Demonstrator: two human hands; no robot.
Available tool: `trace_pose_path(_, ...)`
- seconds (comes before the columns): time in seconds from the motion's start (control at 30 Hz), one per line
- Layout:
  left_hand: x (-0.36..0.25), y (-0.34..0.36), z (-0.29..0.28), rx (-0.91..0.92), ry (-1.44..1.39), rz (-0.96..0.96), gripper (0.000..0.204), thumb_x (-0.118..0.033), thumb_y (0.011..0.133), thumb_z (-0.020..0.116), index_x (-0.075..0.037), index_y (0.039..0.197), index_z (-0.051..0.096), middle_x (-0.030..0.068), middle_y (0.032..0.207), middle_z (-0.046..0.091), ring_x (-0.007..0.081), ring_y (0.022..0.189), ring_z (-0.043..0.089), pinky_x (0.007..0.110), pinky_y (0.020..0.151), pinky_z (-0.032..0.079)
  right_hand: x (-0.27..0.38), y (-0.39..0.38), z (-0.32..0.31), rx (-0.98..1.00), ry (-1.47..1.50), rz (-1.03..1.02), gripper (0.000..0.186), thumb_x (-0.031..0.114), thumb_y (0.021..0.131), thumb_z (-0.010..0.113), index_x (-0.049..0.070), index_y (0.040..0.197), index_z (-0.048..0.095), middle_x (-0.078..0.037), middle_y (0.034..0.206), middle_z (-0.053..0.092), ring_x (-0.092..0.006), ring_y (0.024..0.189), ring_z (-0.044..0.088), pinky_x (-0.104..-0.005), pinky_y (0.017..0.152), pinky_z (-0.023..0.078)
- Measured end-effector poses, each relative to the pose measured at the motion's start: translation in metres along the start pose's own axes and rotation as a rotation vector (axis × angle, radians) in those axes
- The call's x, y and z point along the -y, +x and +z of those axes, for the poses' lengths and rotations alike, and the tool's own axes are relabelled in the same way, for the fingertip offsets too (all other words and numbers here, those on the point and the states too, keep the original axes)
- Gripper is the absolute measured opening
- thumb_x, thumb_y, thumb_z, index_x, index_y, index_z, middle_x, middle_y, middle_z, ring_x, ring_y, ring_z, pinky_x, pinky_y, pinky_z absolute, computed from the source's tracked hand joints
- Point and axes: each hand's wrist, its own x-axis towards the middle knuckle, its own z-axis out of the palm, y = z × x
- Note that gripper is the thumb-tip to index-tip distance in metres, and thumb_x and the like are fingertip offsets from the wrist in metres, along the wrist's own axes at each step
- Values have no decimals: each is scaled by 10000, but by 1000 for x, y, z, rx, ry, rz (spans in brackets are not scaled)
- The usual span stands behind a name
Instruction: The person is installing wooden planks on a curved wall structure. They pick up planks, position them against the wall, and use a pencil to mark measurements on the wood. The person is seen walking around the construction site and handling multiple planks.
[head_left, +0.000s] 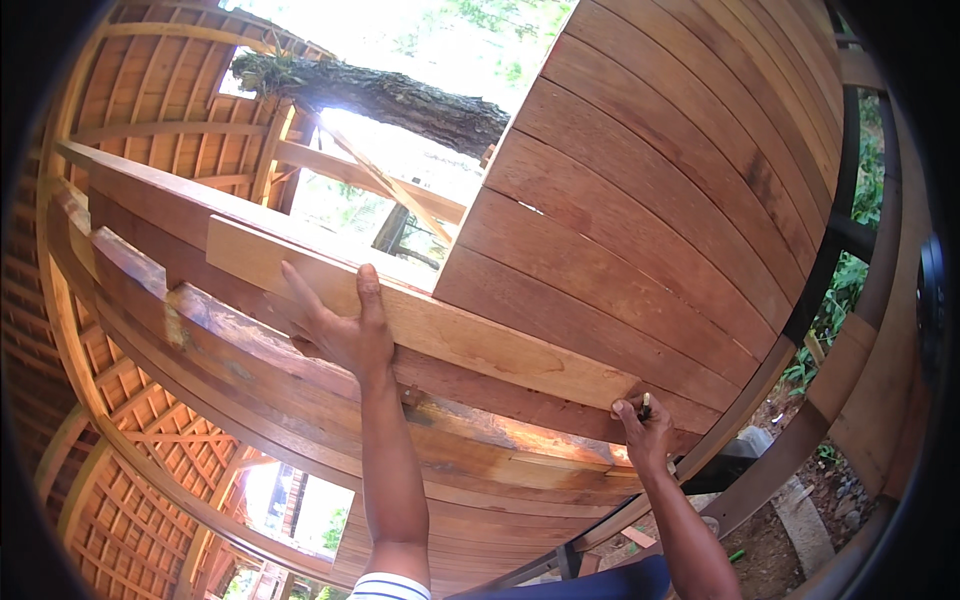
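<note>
A pale wooden board [480,330] lies along reddish planks [621,240], beside an open gap. My left hand [345,325] holds it, with thumb and fingers spread over its face and edge. At the board's right end my right hand [642,435] pinches a small dark pen-like tool [647,405], close to the board's corner. Below both hands runs a darker, weathered beam [230,330] with notches toward its left.
Timber-framed roofing [175,85] fills the left side. A bark-covered trunk [400,105] crosses the bright opening. At the right are dark framing members [850,235], curved boards [840,370], plants [850,285] and soil with rubble [780,560].
</note>
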Motion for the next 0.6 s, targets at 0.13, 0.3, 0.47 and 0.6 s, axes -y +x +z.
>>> trace_pose_path(0.13,1,-1,1,-35,102,-7,961,-612,820,667,-155,1551,244,302,1574,130,440,1482,44,597,1162,48,0,1,1,17,35,-12,221,163,880,736,23,753,622,7,674,632,-37,618,517,-209,578,419)
trace_pose_path(0.3,3,-1,1,-9,51,-28,993,-666,797,652,-169,1553,244,339,1566,75,459,1480,21,615,1149,38,-2,1,3,31,71,-4,220,162,883,730,22,749,625,11,670,631,-34,603,497,-216,549,394)
trace_pose_path(0.47,0,-2,0,-8,130,-22,1023,-666,804,633,-83,1544,234,287,1539,241,438,1463,134,614,1140,41,-4,1,-1,57,127,22,205,147,893,719,30,752,628,21,678,631,-25,596,475,-205,543,372)
trace_pose_path(0.6,-1,-3,-2,13,137,-47,1022,-698,788,631,-160,1557,229,343,1564,79,469,1475,50,630,1135,55,-13,1,2,41,160,5,206,160,896,718,35,757,633,20,678,630,-18,584,461,-206,534,363)
